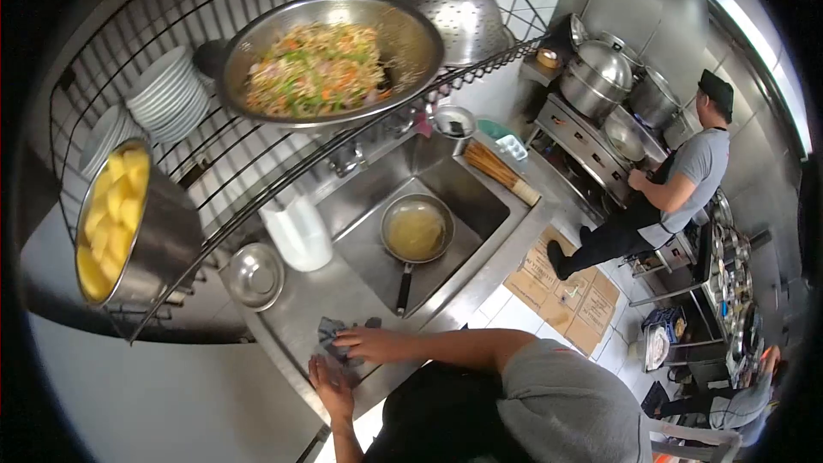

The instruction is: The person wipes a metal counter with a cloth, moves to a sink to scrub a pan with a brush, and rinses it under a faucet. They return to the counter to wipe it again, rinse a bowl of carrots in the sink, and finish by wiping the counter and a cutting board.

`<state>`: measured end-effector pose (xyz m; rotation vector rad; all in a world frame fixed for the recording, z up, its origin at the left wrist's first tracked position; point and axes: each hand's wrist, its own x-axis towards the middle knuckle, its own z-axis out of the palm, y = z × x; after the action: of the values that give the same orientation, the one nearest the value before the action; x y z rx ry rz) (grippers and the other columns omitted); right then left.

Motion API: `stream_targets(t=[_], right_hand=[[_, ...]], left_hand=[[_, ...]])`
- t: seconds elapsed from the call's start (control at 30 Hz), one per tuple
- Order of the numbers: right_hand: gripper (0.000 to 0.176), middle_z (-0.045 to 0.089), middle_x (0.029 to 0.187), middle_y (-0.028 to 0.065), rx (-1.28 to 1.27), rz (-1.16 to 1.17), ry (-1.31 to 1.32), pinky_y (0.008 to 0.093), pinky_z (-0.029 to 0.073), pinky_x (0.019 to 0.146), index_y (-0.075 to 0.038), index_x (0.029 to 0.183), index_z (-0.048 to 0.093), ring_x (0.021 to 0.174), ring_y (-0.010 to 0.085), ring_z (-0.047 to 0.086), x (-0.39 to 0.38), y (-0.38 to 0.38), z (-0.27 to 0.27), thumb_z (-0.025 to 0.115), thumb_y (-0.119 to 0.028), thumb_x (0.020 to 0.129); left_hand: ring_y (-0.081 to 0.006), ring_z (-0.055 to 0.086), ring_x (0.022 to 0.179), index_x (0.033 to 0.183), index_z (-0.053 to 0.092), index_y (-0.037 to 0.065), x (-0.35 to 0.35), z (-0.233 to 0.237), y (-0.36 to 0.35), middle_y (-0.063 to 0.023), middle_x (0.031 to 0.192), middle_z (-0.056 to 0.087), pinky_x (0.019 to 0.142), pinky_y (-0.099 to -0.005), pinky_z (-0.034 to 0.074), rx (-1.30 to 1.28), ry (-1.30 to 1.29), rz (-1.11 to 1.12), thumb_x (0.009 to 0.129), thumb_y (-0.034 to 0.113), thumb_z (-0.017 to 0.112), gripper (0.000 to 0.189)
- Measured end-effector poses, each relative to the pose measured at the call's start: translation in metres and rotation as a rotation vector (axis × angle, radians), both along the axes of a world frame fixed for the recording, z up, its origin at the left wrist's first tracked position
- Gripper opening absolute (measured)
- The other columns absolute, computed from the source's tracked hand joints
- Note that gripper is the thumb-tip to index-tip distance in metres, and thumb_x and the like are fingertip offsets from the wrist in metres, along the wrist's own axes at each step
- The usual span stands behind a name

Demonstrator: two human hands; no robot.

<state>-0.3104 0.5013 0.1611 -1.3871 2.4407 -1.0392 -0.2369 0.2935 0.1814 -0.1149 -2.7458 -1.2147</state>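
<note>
My right hand (370,345) presses a dark grey cloth (336,339) onto the steel counter (300,309) left of the sink. Near the counter's front edge, my left hand (331,387) rests with its fingers stretched out, close to the cloth and holding nothing. A steel bowl (256,277) and a white plastic jug (297,234) stand beyond the hands. Inside the sink (356,244) lies a frying pan (417,228) with yellowish liquid, its black handle towards me.
Overhead, a wire rack (249,206) holds a bowl of shredded vegetables (321,69), stacked white dishes (169,94), a colander (454,21) and a pot of yellow pieces (111,214). A co-worker (686,171) stands at the stove; another person (741,399) is at lower right.
</note>
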Motion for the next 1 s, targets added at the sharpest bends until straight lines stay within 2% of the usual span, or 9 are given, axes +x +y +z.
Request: stream_targets(t=[0.13, 0.2, 0.33, 0.43, 0.57, 0.7, 0.8, 0.87, 1.0], right_hand=[[0.033, 0.045, 0.141, 0.0168, -0.044, 0.004, -0.009, 0.0486, 0.033, 0.110, -0.003, 0.106, 0.062, 0.138, 0.0363, 0.033, -0.005, 0.122, -0.028, 0.060, 0.002, 0.074], [0.040, 0.046, 0.140, 0.0200, -0.038, -0.083, -0.217, 0.0447, 0.036, 0.111, 0.000, 0.109, 0.063, 0.135, 0.0349, 0.039, 0.005, 0.200, -0.032, 0.061, 0.004, 0.070], [0.038, 0.057, 0.124, 0.0215, 0.144, -0.375, -0.281, 0.0436, 0.043, 0.102, -0.005, 0.109, 0.064, 0.123, 0.0378, 0.050, -0.009, 0.331, 0.018, 0.059, 0.005, 0.072], [0.042, 0.056, 0.126, 0.0203, -0.080, -0.648, -0.203, 0.0431, 0.044, 0.100, -0.005, 0.109, 0.064, 0.121, 0.0377, 0.051, 0.000, 0.407, 0.050, 0.059, 0.007, 0.069], [0.056, 0.052, 0.133, 0.0175, -0.213, -0.819, -0.020, 0.0458, 0.043, 0.102, -0.007, 0.116, 0.061, 0.122, 0.0393, 0.049, 0.013, 0.435, 0.072, 0.060, 0.009, 0.063], [0.053, 0.044, 0.142, 0.0127, -0.005, -0.505, -0.041, 0.0463, 0.030, 0.114, -0.014, 0.130, 0.053, 0.133, 0.0339, 0.039, 0.012, 0.360, -0.026, 0.059, -0.007, 0.078], [0.051, 0.044, 0.143, 0.0115, 0.121, -0.384, -0.108, 0.0480, 0.024, 0.116, -0.012, 0.129, 0.053, 0.134, 0.0336, 0.038, 0.011, 0.363, -0.008, 0.060, -0.011, 0.078], [0.040, 0.048, 0.141, 0.0121, 0.002, -0.487, -0.107, 0.0497, 0.021, 0.117, -0.009, 0.117, 0.061, 0.134, 0.0336, 0.038, 0.019, 0.407, -0.013, 0.058, -0.011, 0.077], [0.034, 0.056, 0.133, 0.0067, 0.131, -0.696, 0.001, 0.0484, 0.028, 0.113, -0.011, 0.107, 0.068, 0.131, 0.0318, 0.043, 0.011, 0.521, -0.004, 0.058, -0.009, 0.076]], left_hand=[[-0.0423, 0.037, 0.131, 0.122, 0.053, -0.005, -0.012, 0.005, 0.045, -0.0266, 0.136, 0.043, 0.109, -0.0469, 0.031, -0.111, 0.022, -0.079, 0.086, 0.007, 0.059, 0.038], [-0.0422, 0.038, 0.129, 0.124, 0.054, -0.003, -0.018, -0.008, 0.070, -0.0265, 0.135, 0.044, 0.108, -0.0472, 0.032, -0.148, 0.047, -0.079, 0.085, 0.008, 0.061, 0.041], [-0.0415, 0.044, 0.121, 0.122, 0.055, -0.003, -0.056, 0.018, 0.171, -0.0252, 0.129, 0.048, 0.104, -0.0474, 0.035, 0.042, 0.007, -0.143, 0.085, 0.001, 0.057, 0.037], [-0.0406, 0.049, 0.119, 0.124, 0.056, 0.001, -0.109, 0.043, 0.280, -0.0229, 0.126, 0.054, 0.104, -0.0463, 0.037, 0.064, 0.071, -0.374, 0.089, 0.000, 0.052, 0.035], [-0.0400, 0.046, 0.124, 0.132, 0.052, 0.003, -0.194, 0.095, 0.449, -0.0211, 0.134, 0.050, 0.107, -0.0461, 0.034, 0.086, 0.110, -0.834, 0.085, -0.001, 0.049, 0.047], [-0.0372, 0.043, 0.127, 0.125, 0.056, 0.004, -0.245, 0.055, 0.581, -0.0202, 0.133, 0.049, 0.111, -0.0491, 0.029, -0.335, 0.438, -1.130, 0.081, -0.002, 0.052, 0.045], [-0.0355, 0.048, 0.118, 0.118, 0.059, 0.003, -0.262, 0.018, 0.615, -0.0189, 0.120, 0.054, 0.106, -0.0497, 0.033, -0.534, 0.399, -1.245, 0.078, -0.001, 0.054, 0.040], [-0.0345, 0.050, 0.111, 0.110, 0.061, 0.003, -0.268, 0.013, 0.617, -0.0169, 0.108, 0.054, 0.099, -0.0483, 0.038, -0.469, 0.428, -1.262, 0.075, 0.000, 0.058, 0.036], [-0.0352, 0.048, 0.110, 0.107, 0.056, 0.004, -0.268, 0.053, 0.589, -0.0165, 0.108, 0.052, 0.091, -0.0468, 0.041, -0.404, 0.268, -1.230, 0.065, 0.001, 0.069, 0.044]])
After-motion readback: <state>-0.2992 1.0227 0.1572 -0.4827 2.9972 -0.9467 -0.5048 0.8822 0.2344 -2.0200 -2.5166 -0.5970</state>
